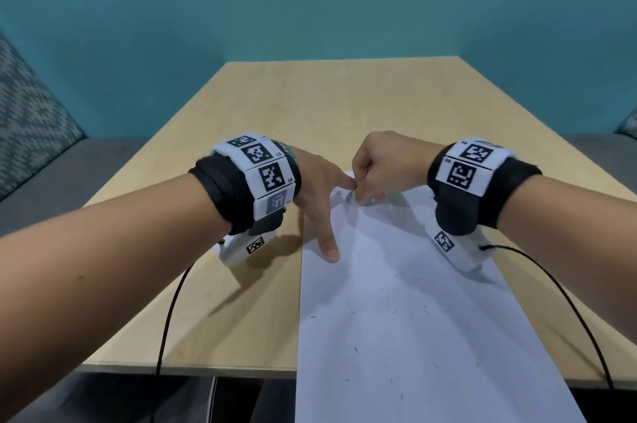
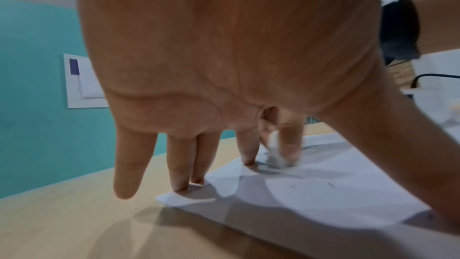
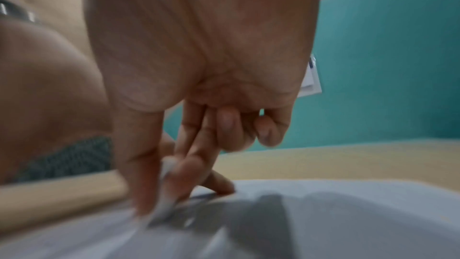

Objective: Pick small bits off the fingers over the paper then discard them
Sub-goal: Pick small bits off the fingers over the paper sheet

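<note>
Dark bits (image 1: 406,305) already lie on the paper (image 1: 431,336); right hand (image 1: 382,160) pinches a small white wad at the straight fingers of left hand (image 1: 317,188); discarding remains.

Perhaps office booth: bench seating (image 1: 41,146), table (image 1: 310,105)

Bare forearms; each wrist wears a black wrap (image 1: 220,188) under white blocks (image 1: 265,174) printed with black square codes, a thin black cable (image 1: 169,312) trailing.

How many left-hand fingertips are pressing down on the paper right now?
4: on the left hand, three fingertips touch the paper at its far corner, the thumb on its left edge; the little finger hangs clear.
</note>
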Demonstrator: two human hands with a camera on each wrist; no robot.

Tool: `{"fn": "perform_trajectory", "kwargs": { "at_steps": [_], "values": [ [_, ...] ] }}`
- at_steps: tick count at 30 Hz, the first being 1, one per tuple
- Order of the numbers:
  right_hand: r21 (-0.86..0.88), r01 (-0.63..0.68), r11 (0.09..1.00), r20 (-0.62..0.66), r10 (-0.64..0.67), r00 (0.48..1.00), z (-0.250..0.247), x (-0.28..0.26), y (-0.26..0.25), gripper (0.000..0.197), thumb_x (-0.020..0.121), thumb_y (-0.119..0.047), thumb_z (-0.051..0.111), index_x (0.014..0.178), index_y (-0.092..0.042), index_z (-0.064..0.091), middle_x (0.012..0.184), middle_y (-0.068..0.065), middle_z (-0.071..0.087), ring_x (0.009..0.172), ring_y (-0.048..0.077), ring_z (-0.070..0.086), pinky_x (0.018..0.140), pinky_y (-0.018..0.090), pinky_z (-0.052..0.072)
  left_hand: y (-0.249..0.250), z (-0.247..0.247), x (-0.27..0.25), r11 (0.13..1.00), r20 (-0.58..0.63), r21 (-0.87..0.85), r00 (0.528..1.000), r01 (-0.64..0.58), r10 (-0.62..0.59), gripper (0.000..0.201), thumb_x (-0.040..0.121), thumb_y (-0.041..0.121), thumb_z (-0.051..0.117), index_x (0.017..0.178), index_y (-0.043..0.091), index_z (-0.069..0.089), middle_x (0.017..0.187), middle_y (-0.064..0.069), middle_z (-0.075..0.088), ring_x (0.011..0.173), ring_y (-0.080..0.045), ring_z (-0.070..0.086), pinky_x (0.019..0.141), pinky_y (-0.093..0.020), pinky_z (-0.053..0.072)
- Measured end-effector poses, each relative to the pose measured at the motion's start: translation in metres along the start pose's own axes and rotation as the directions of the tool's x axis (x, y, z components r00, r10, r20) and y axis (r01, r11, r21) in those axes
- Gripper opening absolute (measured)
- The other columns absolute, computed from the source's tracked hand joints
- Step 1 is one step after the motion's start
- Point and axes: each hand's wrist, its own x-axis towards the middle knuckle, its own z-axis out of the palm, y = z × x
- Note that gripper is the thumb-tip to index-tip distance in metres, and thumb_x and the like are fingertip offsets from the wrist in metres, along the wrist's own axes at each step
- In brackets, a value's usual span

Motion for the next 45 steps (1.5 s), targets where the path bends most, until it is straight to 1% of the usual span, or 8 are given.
{"fn": "perform_trajectory", "kwargs": {
  "at_steps": [4,8,13,17,22,27,33,45],
  "values": [
    [0.065,0.043,0.997,0.267,-0.059,0.962,0.005,-0.015,-0.006,0.014,0.073,-0.020,0.082,0.065,-0.012,0.074,0.059,-0.005,0.070,0.057,0.001,0.058,0.077,0.025,0.049,-0.002,0.000,0.002,1.000,0.005,-0.016,1.000,-0.012,0.012,0.112,0.058,0.062,0.091,0.151,0.053,0.030,0.131,0.019,0.049,0.130,-0.015,0.047,0.100,-0.032,0.037],
    [0.024,-0.033,0.999,-0.011,0.033,0.999,-0.002,0.000,0.006,0.011,0.069,-0.018,0.080,0.069,-0.008,0.077,0.058,-0.005,0.068,0.066,0.011,0.058,0.067,0.029,0.049,-0.002,0.001,0.001,1.000,0.014,0.025,1.000,0.009,-0.010,0.130,0.051,0.072,0.088,0.155,0.059,0.013,0.160,0.015,0.037,0.143,-0.017,0.040,0.115,-0.040,0.035],
    [0.050,0.026,0.998,0.264,-0.038,0.964,0.003,-0.013,-0.004,0.014,0.072,-0.019,0.082,0.066,-0.009,0.075,0.059,-0.004,0.070,0.063,0.006,0.059,0.080,0.025,0.050,-0.002,0.000,0.003,1.000,0.016,0.022,1.000,-0.002,0.001,0.118,0.055,0.067,0.090,0.154,0.055,0.025,0.154,0.015,0.044,0.138,-0.017,0.045,0.108,-0.036,0.037],
    [0.003,-0.028,1.000,0.014,0.028,1.000,-0.004,0.000,0.006,0.011,0.070,-0.018,0.081,0.063,-0.012,0.074,0.060,-0.002,0.071,0.066,0.011,0.059,0.067,0.028,0.049,-0.002,0.002,0.002,0.999,0.023,0.034,1.000,0.011,-0.012,0.131,0.051,0.073,0.088,0.156,0.058,0.011,0.162,0.014,0.035,0.145,-0.017,0.039,0.116,-0.040,0.033],
    [0.029,0.022,0.999,0.255,-0.028,0.967,0.002,-0.010,-0.004,0.014,0.072,-0.019,0.082,0.068,-0.008,0.075,0.059,-0.001,0.070,0.061,0.004,0.058,0.077,0.024,0.049,-0.005,0.001,0.004,1.000,0.020,0.015,1.000,-0.013,0.012,0.116,0.057,0.065,0.090,0.153,0.055,0.025,0.150,0.016,0.046,0.136,-0.015,0.046,0.102,-0.033,0.037],
    [-0.022,-0.037,0.999,-0.051,0.036,0.998,0.001,0.005,0.003,0.010,0.069,-0.018,0.080,0.065,-0.010,0.074,0.071,0.006,0.077,0.068,0.015,0.061,0.062,0.027,0.048,-0.007,0.004,0.004,1.000,0.022,0.007,1.000,-0.019,0.019,0.124,0.051,0.071,0.089,0.154,0.059,0.019,0.147,0.018,0.048,0.134,-0.017,0.047,0.109,-0.037,0.037],
    [-0.048,0.031,0.998,0.078,-0.027,0.997,0.005,-0.008,-0.003,0.013,0.072,-0.021,0.080,0.070,-0.009,0.076,0.059,-0.005,0.071,0.058,0.006,0.055,0.062,0.026,0.047,-0.006,0.001,0.004,1.000,0.016,0.003,1.000,-0.017,0.017,0.119,0.057,0.061,0.093,0.154,0.054,0.024,0.129,0.024,0.052,0.133,-0.015,0.047,0.104,-0.032,0.037],
    [0.090,-0.096,0.991,-0.059,0.101,0.993,0.004,-0.033,0.051,0.018,0.078,-0.027,0.078,0.072,-0.010,0.076,0.055,-0.008,0.066,0.052,0.001,0.049,0.058,0.020,0.041,0.013,-0.013,0.007,0.989,0.049,0.143,0.999,-0.021,0.014,0.145,0.057,0.069,0.088,0.157,0.052,-0.015,0.168,0.014,-0.024,0.156,-0.014,-0.018,0.126,-0.054,0.005]
  ]
}}
